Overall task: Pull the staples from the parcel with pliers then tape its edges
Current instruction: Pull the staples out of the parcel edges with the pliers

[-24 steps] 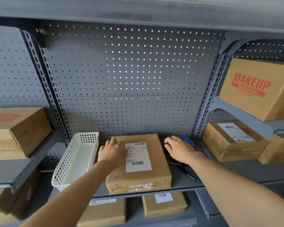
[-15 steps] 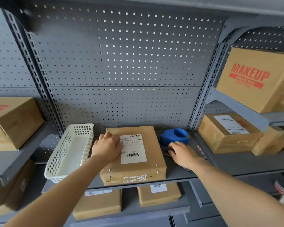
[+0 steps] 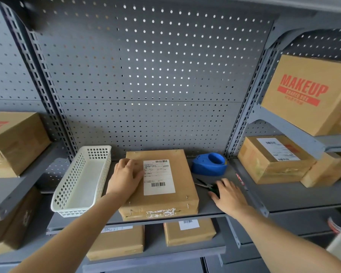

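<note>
A flat brown parcel (image 3: 175,200) with a white shipping label lies on the grey shelf (image 3: 215,205). Small staples show along its near edges, and a torn tape strip marks its front face. My left hand (image 3: 124,179) rests flat on the parcel's left part, fingers relaxed. Pliers (image 3: 205,185) with dark green handles lie on the shelf right of the parcel. My right hand (image 3: 229,197) lies over the handles, fingers spread and touching them; the handles are mostly hidden. A blue tape dispenser (image 3: 210,164) sits behind the pliers.
A white plastic basket (image 3: 71,194) stands left of the parcel. Cardboard boxes (image 3: 272,160) fill the side shelves, one marked MAKEUP (image 3: 307,95). More parcels (image 3: 189,232) lie on the shelf below. A perforated grey back panel (image 3: 146,75) rises behind.
My right hand drew back from the tape dispenser toward me and now lies over the pliers. The left hand stayed on the parcel. The view tilted slightly.
</note>
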